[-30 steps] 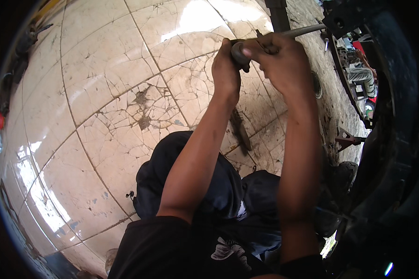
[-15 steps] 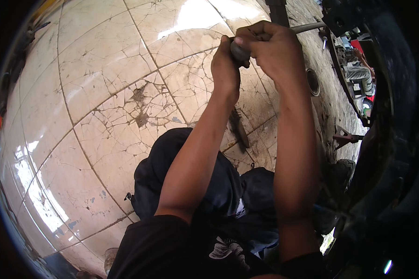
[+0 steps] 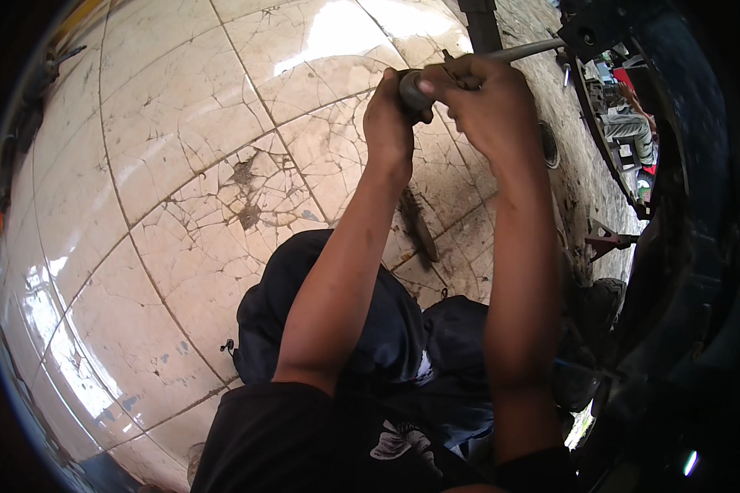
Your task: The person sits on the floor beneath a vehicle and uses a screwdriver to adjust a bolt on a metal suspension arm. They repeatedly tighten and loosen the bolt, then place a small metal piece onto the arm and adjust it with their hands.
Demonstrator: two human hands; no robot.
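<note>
Both of my hands are together at the upper middle, around a rounded grey metal joint [image 3: 413, 92]. My left hand [image 3: 389, 127] is closed about its left side, with the fingers mostly hidden behind it. From the right, my right hand [image 3: 497, 107] pinches the joint, thumb against its face and fingers curled. A grey metal rod [image 3: 528, 51] runs from behind my right hand to a dark metal assembly [image 3: 596, 29] at the upper right. Whether the joint is fixed to this rod is hidden by my fingers.
A long, narrow brown tool [image 3: 419, 226] lies on the cracked tile floor [image 3: 197, 271] below my hands. Dark vehicle-like framework fills the right side. A reddish-brown metal stand [image 3: 608, 240] is there too. Another person's leg [image 3: 629, 130] shows far right.
My hands and the joint have shifted slightly left. My right hand's knuckles are lower, showing more of the rod and a small dark tip above the fingers.
</note>
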